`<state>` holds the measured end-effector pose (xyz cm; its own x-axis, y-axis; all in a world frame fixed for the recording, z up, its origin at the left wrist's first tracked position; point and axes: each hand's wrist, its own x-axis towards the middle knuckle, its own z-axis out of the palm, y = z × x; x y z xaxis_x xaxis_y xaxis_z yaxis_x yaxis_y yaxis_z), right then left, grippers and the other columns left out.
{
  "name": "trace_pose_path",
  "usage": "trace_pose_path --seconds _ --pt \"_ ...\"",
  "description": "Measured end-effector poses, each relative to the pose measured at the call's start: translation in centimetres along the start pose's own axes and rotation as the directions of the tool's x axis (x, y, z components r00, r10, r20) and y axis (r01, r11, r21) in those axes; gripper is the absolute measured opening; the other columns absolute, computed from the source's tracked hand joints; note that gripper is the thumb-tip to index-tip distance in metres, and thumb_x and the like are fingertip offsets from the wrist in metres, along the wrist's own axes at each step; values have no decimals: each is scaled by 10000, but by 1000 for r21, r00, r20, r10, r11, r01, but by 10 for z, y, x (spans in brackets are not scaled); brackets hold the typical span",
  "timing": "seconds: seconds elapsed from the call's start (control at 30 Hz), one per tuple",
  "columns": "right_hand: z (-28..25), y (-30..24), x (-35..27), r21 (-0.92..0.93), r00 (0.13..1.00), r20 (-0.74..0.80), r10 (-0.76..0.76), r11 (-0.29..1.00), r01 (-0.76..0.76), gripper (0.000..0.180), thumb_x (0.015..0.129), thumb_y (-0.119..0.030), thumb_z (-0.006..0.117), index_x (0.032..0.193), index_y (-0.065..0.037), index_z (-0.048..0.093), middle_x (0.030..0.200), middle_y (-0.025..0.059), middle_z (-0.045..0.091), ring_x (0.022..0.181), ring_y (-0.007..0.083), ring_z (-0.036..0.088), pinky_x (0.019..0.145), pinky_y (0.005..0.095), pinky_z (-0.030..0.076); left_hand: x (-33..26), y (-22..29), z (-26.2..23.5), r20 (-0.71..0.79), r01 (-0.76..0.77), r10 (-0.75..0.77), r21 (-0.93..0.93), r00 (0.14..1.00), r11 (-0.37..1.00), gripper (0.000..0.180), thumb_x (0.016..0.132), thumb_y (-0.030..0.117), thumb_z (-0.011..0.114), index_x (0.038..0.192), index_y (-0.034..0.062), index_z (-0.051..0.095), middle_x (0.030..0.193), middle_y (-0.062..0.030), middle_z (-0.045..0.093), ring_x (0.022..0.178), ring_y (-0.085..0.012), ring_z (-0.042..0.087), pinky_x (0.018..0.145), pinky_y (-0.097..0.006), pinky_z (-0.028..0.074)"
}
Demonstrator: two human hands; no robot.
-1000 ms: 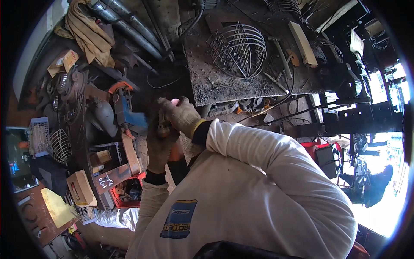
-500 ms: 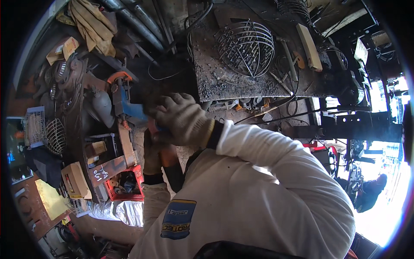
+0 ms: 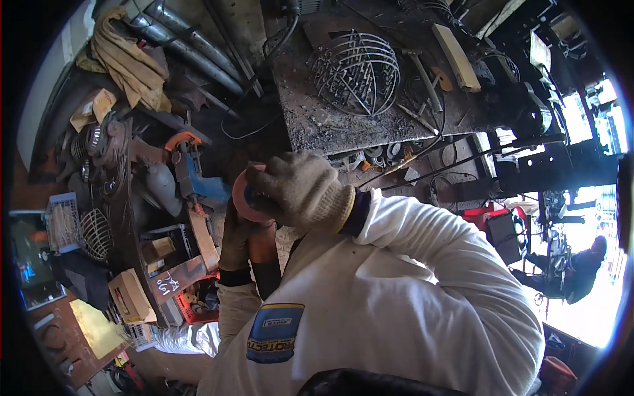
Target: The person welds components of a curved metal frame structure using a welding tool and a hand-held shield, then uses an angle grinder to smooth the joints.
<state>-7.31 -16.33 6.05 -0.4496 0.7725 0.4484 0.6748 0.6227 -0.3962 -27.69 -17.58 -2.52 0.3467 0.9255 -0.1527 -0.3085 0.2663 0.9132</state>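
Note:
In a knitted glove, my right hand (image 3: 300, 191) is closed, its fingers curled over a round pinkish-red disc (image 3: 242, 203) with a blue centre. Below the disc extends a tool body (image 3: 264, 249), orange-brown above and dark below; it looks like an angle grinder, though the hands cover much of it. My left hand (image 3: 234, 241), also gloved, is wrapped round the tool beside the body, with most of its fingers hidden. Just left of the disc stands a blue bench vise (image 3: 201, 181) with an orange part on top.
A dirty steel table (image 3: 297, 122) bears a round cage of bent metal bars (image 3: 356, 72) and a wooden block (image 3: 457, 58). Left are a cluttered bench (image 3: 129, 218), a cardboard box (image 3: 131, 296) and a red crate (image 3: 198, 313). A person (image 3: 574, 270) is far right.
My right hand has shifted slightly right and down, and the pinkish disc now shows clearly beside its fingers. The view has turned a little.

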Motion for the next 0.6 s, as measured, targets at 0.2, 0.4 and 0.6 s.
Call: trace_pose_path --seconds 0.2,0.4,0.6 --pt "11 7 -15 -218 988 146 -59 972 90 370 767 -284 721 1077 -87 675 984 85 689 929 302 698 752 444 558 48 -77 -75 229 -137 92 192 969 972 926 707 156 872 1500 27 410 1458 -107 525 1338 -241 521 1131 -393 438" --pt "-18 -4 -19 -92 988 74 138 987 -131 353 779 -264 712 1083 -90 677 961 87 713 873 312 719 698 435 573 46 -69 -57 361 -299 186 290 914 909 940 717 178 869 1512 20 391 1472 -113 518 1344 -254 522 1140 -396 433" --pt "-3 14 -30 -31 968 -44 -248 969 246 310 791 -239 701 1080 -128 698 1056 94 699 929 297 709 758 421 570 10 -15 6 150 140 -125 -95 981 986 978 686 150 868 1521 21 375 1496 -118 489 1368 -246 494 1138 -390 436"
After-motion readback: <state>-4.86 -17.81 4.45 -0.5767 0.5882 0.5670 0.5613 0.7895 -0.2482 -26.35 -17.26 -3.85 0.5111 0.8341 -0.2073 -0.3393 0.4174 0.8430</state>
